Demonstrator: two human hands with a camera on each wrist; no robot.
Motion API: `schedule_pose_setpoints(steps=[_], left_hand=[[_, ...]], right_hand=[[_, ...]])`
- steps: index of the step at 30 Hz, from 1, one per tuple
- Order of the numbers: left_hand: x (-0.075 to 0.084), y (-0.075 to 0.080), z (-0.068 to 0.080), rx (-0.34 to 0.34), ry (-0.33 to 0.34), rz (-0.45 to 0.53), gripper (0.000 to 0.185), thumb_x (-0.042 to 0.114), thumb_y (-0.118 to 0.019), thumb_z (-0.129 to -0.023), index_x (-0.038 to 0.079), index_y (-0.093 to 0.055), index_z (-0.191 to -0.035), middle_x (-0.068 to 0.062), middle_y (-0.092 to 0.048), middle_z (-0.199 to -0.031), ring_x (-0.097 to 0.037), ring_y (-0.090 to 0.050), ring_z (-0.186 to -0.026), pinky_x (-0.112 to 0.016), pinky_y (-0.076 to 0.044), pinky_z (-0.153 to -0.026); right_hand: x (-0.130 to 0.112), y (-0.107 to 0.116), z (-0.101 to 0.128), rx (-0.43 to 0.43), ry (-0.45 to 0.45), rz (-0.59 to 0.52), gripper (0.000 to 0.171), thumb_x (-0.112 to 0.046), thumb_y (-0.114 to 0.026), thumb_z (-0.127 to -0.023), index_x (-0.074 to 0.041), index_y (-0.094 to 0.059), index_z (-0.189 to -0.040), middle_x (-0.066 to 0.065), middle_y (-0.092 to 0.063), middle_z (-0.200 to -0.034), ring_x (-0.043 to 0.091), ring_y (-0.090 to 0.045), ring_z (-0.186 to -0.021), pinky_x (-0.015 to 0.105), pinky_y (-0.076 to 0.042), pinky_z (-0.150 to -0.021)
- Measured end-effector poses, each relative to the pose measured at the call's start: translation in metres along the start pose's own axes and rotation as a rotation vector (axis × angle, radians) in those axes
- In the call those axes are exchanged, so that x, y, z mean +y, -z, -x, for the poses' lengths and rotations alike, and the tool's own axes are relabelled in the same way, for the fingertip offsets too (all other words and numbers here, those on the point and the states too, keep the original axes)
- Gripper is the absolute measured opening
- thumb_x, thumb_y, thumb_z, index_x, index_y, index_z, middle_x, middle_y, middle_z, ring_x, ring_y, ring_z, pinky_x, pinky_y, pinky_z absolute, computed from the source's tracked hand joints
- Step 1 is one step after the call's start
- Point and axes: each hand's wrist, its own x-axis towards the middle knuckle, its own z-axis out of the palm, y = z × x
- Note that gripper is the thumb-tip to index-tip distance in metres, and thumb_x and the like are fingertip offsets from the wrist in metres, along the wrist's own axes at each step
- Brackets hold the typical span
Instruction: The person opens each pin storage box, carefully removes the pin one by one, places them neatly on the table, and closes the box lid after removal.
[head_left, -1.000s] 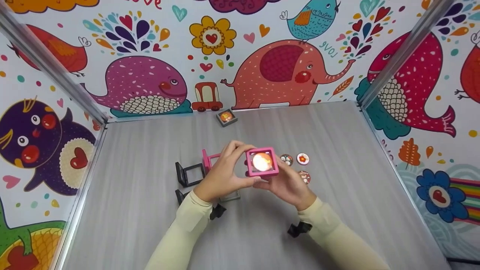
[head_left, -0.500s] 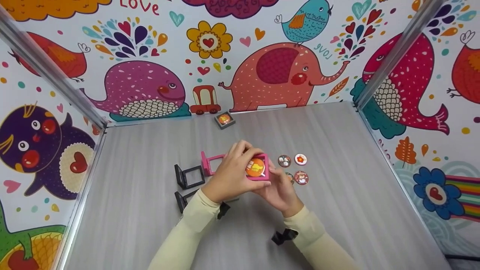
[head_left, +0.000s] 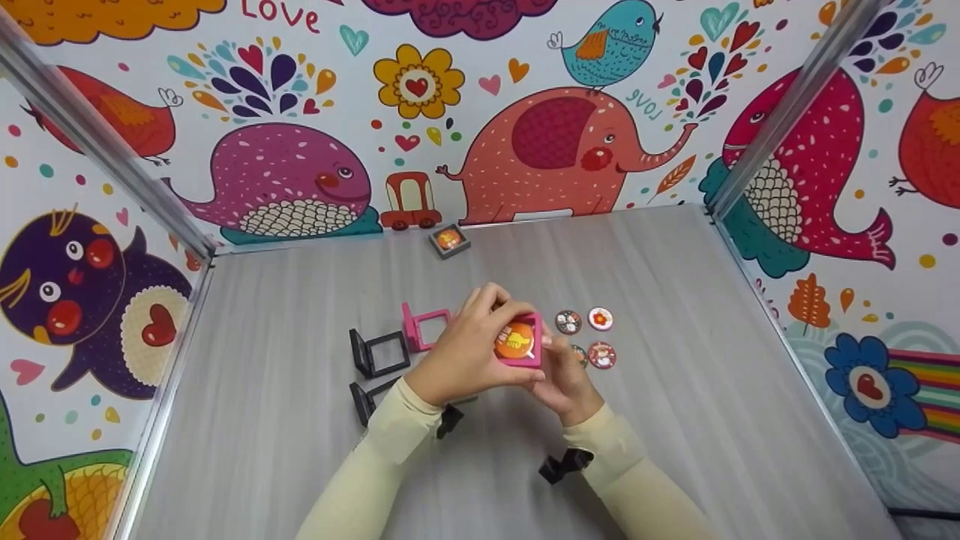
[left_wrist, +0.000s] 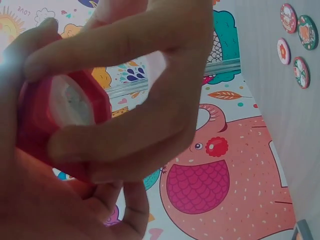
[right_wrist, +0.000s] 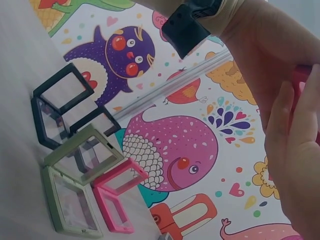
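Both hands grip the pink frame case (head_left: 519,341) with its orange badge above the table (head_left: 675,450), the left hand (head_left: 457,356) curled over its top-left, the right hand (head_left: 559,375) pinching beneath, face tilted toward the person.

Pink case (head_left: 520,341) between both hands: glossy plastic frame, clear shiny film over an orange badge. Badges (head_left: 600,319) right of the hands: glossy, printed. Open frames (right_wrist: 80,165) left of the hands: smooth plastic, transparent film windows. Table (head_left: 675,420): matt grey wood-grain. Sleeves (head_left: 375,465): matt cream cloth.
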Motion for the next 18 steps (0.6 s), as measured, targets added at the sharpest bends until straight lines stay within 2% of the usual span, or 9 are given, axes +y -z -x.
schedule_pose_setpoints(steps=[5, 8, 12, 18], left_hand=[[-0.0012, 0.0017, 0.0001, 0.008, 0.012, 0.014, 0.072, 0.051, -0.097, -0.079, 0.017, -0.070, -0.137, 0.001, -0.050, -0.123, -0.015, -0.046, -0.118, -0.034, -0.053, -0.092], [-0.0030, 0.0024, 0.0003, 0.024, 0.033, 0.020, 0.072, 0.052, -0.096, -0.080, 0.017, -0.070, -0.137, 0.002, -0.049, -0.123, -0.014, -0.045, -0.119, -0.032, -0.054, -0.094], [-0.0039, 0.0019, 0.0008, 0.031, 0.045, 0.032, 0.074, 0.053, -0.096, -0.080, 0.017, -0.069, -0.138, 0.001, -0.049, -0.122, -0.015, -0.045, -0.120, -0.031, -0.055, -0.094], [-0.0040, -0.0019, 0.0024, 0.033, 0.063, 0.084, 0.074, 0.053, -0.096, -0.080, 0.018, -0.069, -0.139, 0.002, -0.048, -0.123, -0.016, -0.044, -0.122, -0.033, -0.055, -0.092]], right_hand=[[0.0029, -0.0020, -0.0007, -0.037, -0.003, -0.069, 0.051, -0.018, -0.074, -0.102, -0.011, -0.049, -0.145, 0.014, -0.061, -0.132, 0.025, -0.066, -0.115, 0.033, -0.060, -0.096], [0.0043, -0.0033, -0.0007, -0.034, -0.027, -0.106, 0.051, -0.018, -0.072, -0.104, -0.010, -0.049, -0.148, 0.016, -0.061, -0.135, 0.026, -0.066, -0.119, 0.036, -0.059, -0.100], [0.0053, -0.0041, 0.0003, -0.024, -0.026, -0.092, 0.058, -0.017, -0.071, -0.104, -0.011, -0.042, -0.154, 0.017, -0.058, -0.139, 0.029, -0.064, -0.123, 0.040, -0.058, -0.102], [0.0056, -0.0041, 0.0005, -0.006, -0.009, -0.072, 0.062, -0.018, -0.074, -0.102, -0.014, -0.040, -0.153, 0.016, -0.058, -0.136, 0.028, -0.065, -0.118, 0.037, -0.060, -0.099]])
